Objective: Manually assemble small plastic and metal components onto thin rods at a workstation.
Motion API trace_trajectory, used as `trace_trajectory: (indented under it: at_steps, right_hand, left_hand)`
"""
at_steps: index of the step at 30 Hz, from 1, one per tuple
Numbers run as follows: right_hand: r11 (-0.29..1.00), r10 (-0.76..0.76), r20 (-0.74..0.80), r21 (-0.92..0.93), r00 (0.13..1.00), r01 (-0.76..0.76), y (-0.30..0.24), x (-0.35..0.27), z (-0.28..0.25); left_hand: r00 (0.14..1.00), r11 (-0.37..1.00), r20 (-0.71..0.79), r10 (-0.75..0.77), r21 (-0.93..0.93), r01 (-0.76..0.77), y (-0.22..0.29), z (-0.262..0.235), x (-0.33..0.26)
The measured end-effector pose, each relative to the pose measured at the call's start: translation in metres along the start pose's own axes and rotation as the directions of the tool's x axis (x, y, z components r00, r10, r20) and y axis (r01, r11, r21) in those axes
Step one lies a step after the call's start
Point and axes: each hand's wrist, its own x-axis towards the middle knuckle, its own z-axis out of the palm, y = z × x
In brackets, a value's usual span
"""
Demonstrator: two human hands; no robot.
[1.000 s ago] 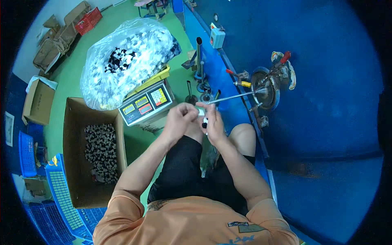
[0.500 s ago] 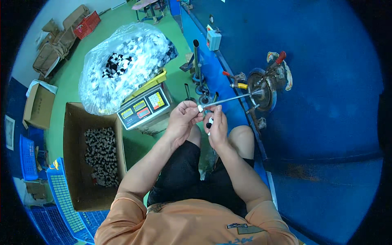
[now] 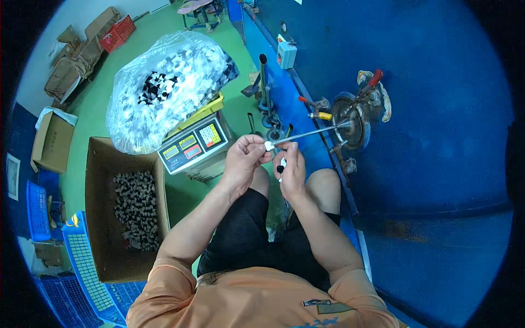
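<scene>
1. White cap is pinched in left hand fingertips, at tip of metal rod running toward 2 o'clock.
2. Cap is best kept in line with rod and pushed straight.
3. Right hand is closed on small black-white part, wrist bent up, at 5 o'clock of cap.
4. Scale is at 9 o'clock.

Green floor with cardboard boxes at left, a red crate far off, and a blue wall at right.
</scene>
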Motion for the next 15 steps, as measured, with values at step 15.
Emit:
trace_trajectory:
  at_steps: [15]
  right_hand:
    - [1.000,-0.011,-0.010,-0.019,1.000,0.011,-0.0002,-0.0005,0.0008]
  left_hand:
    - [1.000,0.999,0.017,0.008,0.032,-0.009,0.0006,0.0002,0.0023]
